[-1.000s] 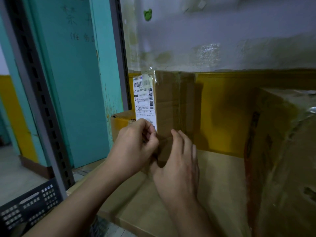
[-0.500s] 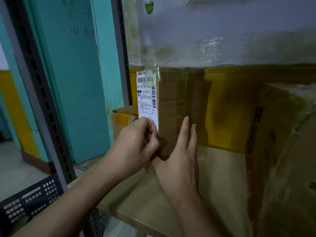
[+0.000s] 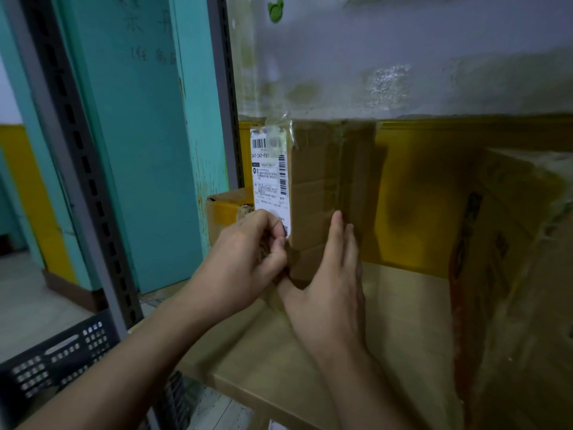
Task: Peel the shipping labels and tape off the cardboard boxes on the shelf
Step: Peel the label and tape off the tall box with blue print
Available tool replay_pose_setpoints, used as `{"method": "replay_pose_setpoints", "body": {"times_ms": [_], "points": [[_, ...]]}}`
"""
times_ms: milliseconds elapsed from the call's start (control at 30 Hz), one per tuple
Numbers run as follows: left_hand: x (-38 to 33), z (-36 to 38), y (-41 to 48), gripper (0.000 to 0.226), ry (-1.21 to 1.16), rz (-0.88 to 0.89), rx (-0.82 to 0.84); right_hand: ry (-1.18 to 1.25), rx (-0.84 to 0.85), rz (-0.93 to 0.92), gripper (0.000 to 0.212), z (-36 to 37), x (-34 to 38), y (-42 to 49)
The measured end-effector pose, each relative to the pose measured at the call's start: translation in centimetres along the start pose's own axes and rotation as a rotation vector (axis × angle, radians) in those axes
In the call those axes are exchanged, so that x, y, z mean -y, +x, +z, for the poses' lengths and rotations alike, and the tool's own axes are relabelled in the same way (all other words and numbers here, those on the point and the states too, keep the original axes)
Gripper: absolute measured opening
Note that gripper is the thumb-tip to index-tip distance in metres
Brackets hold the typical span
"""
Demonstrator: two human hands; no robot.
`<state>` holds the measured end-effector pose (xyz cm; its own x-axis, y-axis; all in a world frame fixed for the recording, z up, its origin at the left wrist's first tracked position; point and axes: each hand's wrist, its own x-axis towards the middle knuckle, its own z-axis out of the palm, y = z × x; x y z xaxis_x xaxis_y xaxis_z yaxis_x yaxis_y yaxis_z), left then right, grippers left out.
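Left hand [image 3: 245, 262] pinches label [image 3: 269, 178] bottom corner | right hand [image 3: 328, 283] flat, fingers straight, against box [image 3: 322, 193]

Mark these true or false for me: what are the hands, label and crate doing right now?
1. The left hand pinches the label at its lower corner. True.
2. The right hand grips the top of the box. False: it lies flat against the box's front, fingers straight.
3. The label is fully peeled off. False: most of it is stuck to the box.
4. A black crate sits at lower left, beside the shelf. True.
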<state>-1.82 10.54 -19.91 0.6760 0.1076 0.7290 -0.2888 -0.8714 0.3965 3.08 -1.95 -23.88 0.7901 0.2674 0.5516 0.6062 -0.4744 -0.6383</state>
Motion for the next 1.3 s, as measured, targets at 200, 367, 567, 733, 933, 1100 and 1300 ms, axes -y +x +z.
{"method": "replay_pose_setpoints", "body": {"times_ms": [200,367,567,733,933,1100,1300], "points": [[0.5,-0.3,-0.7,0.011,-0.042,0.0,-0.03,0.002,-0.034,0.003,0.109,0.1,0.0,0.0],[-0.1,0.0,-0.7,0.017,-0.048,-0.024,-0.104,0.001,-0.025,0.011,0.109,0.1,0.0,0.0],[-0.7,-0.2,-0.3,0.007,0.037,-0.025,-0.097,-0.011,-0.041,0.003,0.107,0.1,-0.2,0.0],[-0.7,-0.4,0.2,0.01,0.069,-0.007,-0.038,-0.029,-0.043,0.013,0.106,0.0,-0.3,0.2],[-0.4,-1.3,0.8,0.008,0.131,0.062,0.075,-0.028,-0.047,0.006,0.105,0.0,0.1,0.0],[-0.4,-1.6,1.2,0.008,0.205,0.11,0.116,-0.04,-0.082,0.016,0.106,0.1,0.0,0.0],[-0.4,-1.3,1.3,0.01,0.34,0.153,0.105,-0.055,-0.104,0.012,0.105,0.1,0.0,-0.1]]}}
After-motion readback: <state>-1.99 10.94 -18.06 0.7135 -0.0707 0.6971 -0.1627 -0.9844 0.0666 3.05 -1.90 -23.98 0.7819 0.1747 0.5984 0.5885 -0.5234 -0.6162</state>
